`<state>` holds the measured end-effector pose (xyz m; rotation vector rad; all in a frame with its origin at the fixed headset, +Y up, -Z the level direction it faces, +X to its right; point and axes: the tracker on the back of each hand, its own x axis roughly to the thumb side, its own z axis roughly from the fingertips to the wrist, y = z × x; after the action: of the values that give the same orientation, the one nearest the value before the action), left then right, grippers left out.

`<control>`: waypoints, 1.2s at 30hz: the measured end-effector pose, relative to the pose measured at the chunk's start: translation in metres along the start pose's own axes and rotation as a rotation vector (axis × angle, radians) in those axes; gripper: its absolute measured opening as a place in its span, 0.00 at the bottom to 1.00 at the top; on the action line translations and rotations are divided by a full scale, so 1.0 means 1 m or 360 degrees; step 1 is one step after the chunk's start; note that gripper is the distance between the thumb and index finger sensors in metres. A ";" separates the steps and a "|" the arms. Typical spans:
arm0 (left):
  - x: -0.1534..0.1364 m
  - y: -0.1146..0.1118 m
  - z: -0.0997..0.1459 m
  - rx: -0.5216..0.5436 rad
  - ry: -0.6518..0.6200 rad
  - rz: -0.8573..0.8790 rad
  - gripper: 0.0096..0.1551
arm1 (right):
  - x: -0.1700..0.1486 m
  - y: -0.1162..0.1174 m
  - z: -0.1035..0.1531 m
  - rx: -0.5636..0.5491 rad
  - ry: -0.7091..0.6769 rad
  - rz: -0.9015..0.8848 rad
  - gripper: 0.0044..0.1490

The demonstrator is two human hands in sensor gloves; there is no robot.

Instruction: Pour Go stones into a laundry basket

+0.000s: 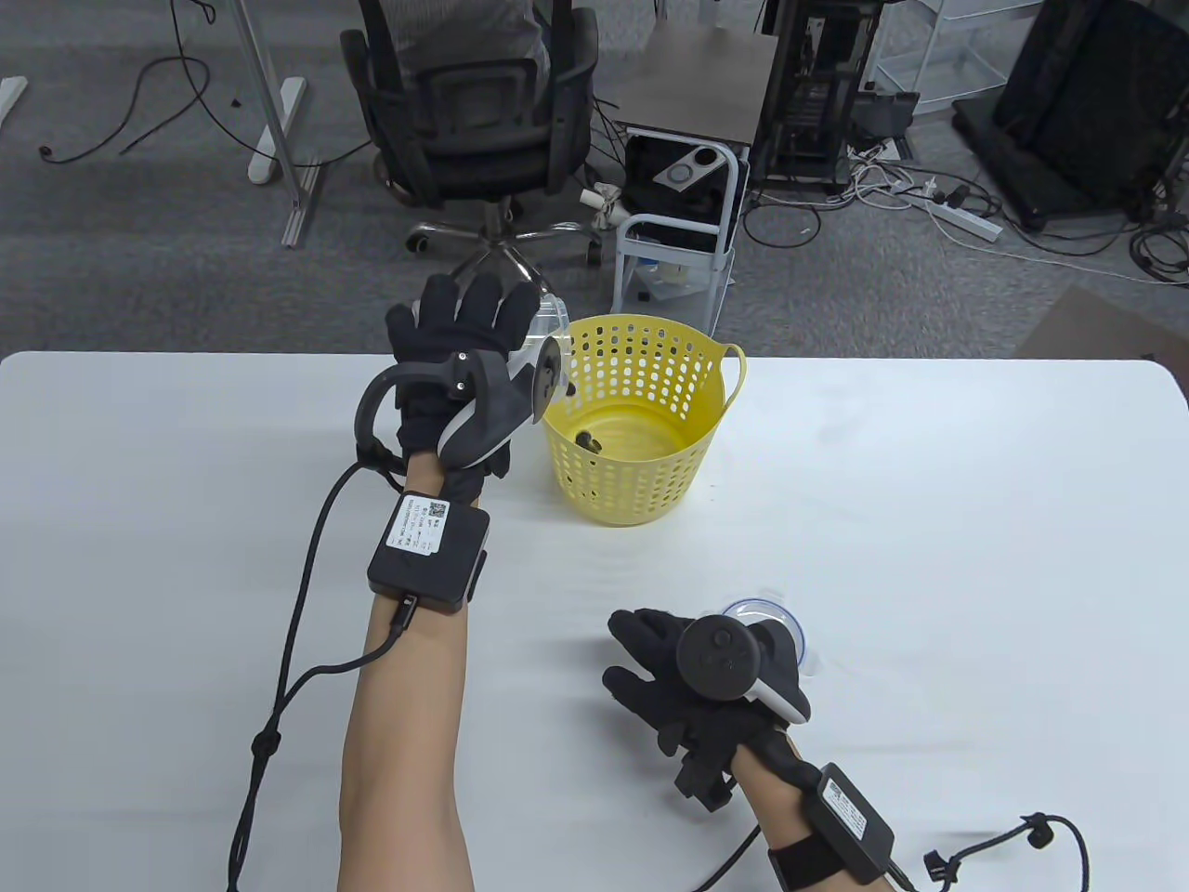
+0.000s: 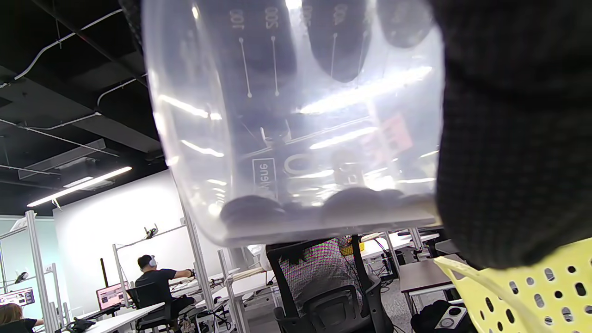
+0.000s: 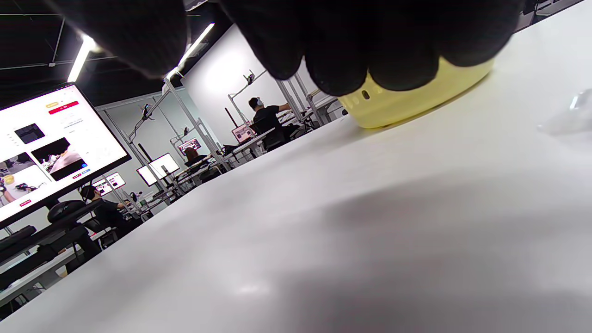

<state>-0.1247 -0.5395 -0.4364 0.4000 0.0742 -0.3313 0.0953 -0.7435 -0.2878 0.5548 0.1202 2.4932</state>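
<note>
Go stones [image 2: 252, 210]: dark, lying against the lower wall of the clear cup [image 2: 296, 138]; a few more on the basket floor.
Cup: gripped by left hand [image 1: 455, 372], tipped at the rim of the laundry basket [image 1: 641, 423].
Basket: yellow, upright on the table [image 1: 929, 520].
Right hand [image 1: 706, 669]: fingers spread, resting on the table beside a clear lid [image 1: 766, 613].

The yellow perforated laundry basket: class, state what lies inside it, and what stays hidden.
A small dark clump, seemingly Go stones, sits on the yellow perforated plastic laundry basket floor. The near wall covers part of the floor, so any more cannot be seen.
</note>
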 end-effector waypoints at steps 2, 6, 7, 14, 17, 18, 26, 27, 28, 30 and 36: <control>0.000 0.000 0.000 0.0001 0.0001 -0.0002 0.80 | 0.000 0.000 0.000 0.0001 0.0000 0.0002 0.45; 0.000 0.000 0.000 0.0003 0.0001 -0.0007 0.80 | 0.000 0.001 0.000 0.0015 0.0004 0.0007 0.45; 0.000 0.000 0.000 0.0004 0.0000 -0.0012 0.80 | 0.000 0.001 0.000 0.0016 0.0004 0.0008 0.45; 0.000 0.000 0.001 0.0005 0.0002 -0.0023 0.80 | 0.000 0.001 0.000 0.0017 0.0006 0.0011 0.45; 0.000 0.000 0.001 0.0010 0.0002 -0.0024 0.80 | 0.000 0.001 0.000 0.0022 0.0008 0.0013 0.45; -0.001 0.000 0.001 0.0011 0.0004 -0.0020 0.80 | 0.000 0.001 0.000 0.0022 0.0008 0.0014 0.45; 0.002 -0.001 0.001 0.0015 -0.0008 -0.0039 0.80 | 0.000 0.001 0.000 0.0024 0.0007 0.0019 0.45; 0.002 -0.001 0.002 0.0017 -0.0013 -0.0050 0.80 | 0.000 0.001 0.000 0.0026 0.0008 0.0021 0.45; 0.002 -0.002 0.002 0.0018 -0.0017 -0.0057 0.79 | 0.000 0.001 0.000 0.0029 0.0009 0.0022 0.45; 0.002 -0.002 0.002 0.0016 -0.0019 -0.0061 0.80 | 0.000 0.001 0.000 0.0031 0.0009 0.0023 0.45; 0.003 -0.003 0.003 0.0019 -0.0030 -0.0098 0.79 | 0.001 0.002 0.000 0.0041 0.0005 0.0035 0.45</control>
<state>-0.1229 -0.5440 -0.4351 0.4070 0.0662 -0.3960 0.0933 -0.7446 -0.2874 0.5656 0.1486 2.5173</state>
